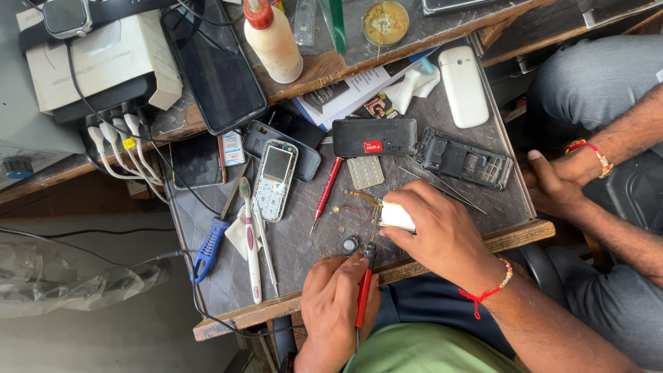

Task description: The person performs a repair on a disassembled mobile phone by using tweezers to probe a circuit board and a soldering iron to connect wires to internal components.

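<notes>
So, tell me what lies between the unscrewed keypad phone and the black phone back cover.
Head view: between the keypad phone and the black back cover lies a red screwdriver, angled downward on the worktop.

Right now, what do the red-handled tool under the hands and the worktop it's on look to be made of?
The red-handled tool, held in the left hand, looks like glossy plastic on the handle with a dark, probably metal tip. The worktop looks like dull grey sheet, scratched and stained, perhaps laminate or metal, edged with a bare, worn wooden strip.

Single head camera, looking steeply down, close over a cluttered workbench (304, 228)
</notes>
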